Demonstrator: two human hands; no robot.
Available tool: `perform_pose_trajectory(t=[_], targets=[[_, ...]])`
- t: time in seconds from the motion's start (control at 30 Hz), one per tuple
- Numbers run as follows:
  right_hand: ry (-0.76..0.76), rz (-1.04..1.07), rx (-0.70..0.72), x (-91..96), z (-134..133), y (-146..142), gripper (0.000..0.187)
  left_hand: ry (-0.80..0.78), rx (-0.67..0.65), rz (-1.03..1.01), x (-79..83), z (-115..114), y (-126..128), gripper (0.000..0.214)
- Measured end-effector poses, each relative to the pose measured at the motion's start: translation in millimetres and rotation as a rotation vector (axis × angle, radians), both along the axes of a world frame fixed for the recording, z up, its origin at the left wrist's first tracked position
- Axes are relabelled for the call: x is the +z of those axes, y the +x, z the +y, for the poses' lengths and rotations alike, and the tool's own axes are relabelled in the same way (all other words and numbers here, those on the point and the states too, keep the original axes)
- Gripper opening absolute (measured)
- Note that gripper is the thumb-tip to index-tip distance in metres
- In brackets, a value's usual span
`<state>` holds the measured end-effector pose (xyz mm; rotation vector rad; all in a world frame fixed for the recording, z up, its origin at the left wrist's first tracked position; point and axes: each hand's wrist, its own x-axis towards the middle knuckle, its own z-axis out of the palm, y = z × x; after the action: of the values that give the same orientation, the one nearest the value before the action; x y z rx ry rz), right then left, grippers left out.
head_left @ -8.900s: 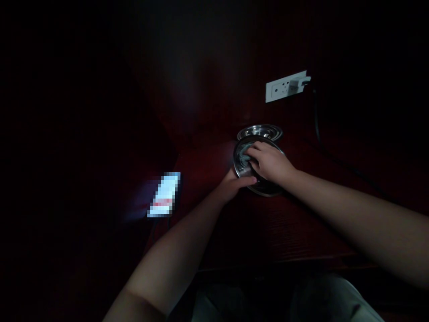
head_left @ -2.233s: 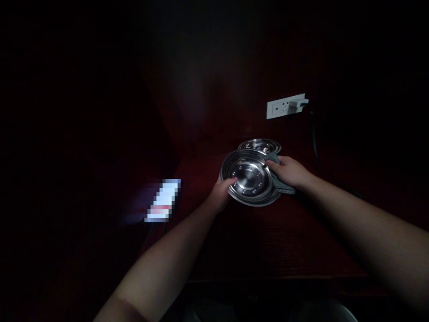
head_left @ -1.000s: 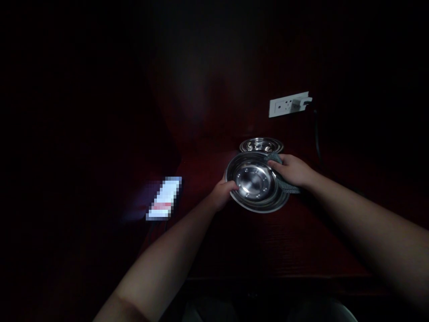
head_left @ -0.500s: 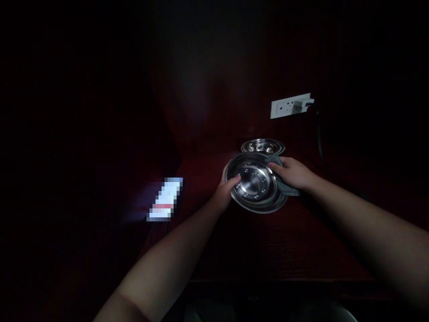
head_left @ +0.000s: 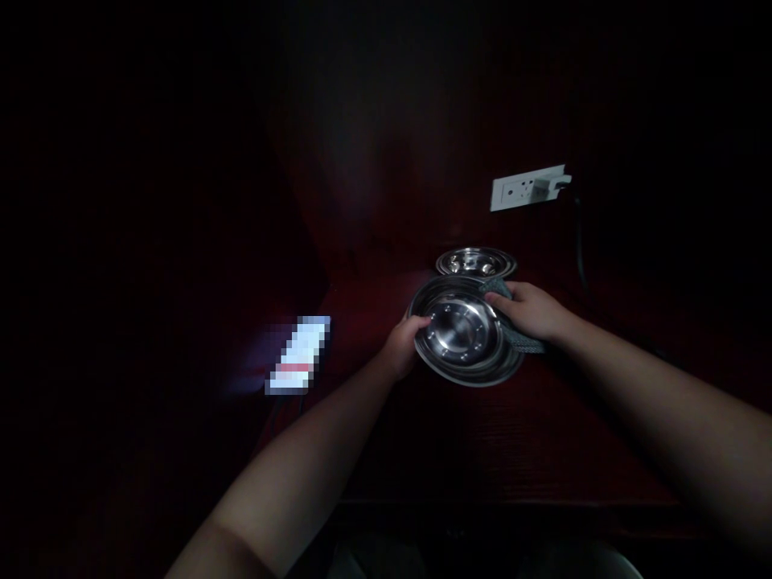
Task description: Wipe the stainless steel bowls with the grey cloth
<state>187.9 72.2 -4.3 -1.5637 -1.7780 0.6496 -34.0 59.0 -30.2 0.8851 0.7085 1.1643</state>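
Note:
A shiny steel bowl [head_left: 458, 331] is held up above the dark red table, its inside tilted towards me. My left hand [head_left: 405, 344] grips its left rim, thumb over the inside and the other fingers hidden behind. At the right rim, my right hand [head_left: 531, 310] is closed on a grey-green cloth [head_left: 523, 342], which lies folded over the edge with the thumb on top. Just behind the bowl sits another round steel dish [head_left: 476, 261], its near edge partly covered.
To the left, a lit phone [head_left: 298, 355] with a blurred-out screen has cables below it. A white wall socket [head_left: 529, 189] with a plug and a dark cord [head_left: 581, 249] is at the back right. The table's front edge [head_left: 482, 504] runs below my arms. Surroundings are very dark.
The bowl has turned slightly between my hands, and its lower rim sits a little further right. My left fingers show less behind the rim. The cloth stays in my right hand.

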Motion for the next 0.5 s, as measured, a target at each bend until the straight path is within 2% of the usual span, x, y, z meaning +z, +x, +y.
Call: perform_pose_trajectory(t=[0.5], targets=[[-0.032,0.015,0.017,0.1,0.1,1.5,0.030,0.043,-0.098,-0.011,2.9,-3.0,-0.1,0.040]])
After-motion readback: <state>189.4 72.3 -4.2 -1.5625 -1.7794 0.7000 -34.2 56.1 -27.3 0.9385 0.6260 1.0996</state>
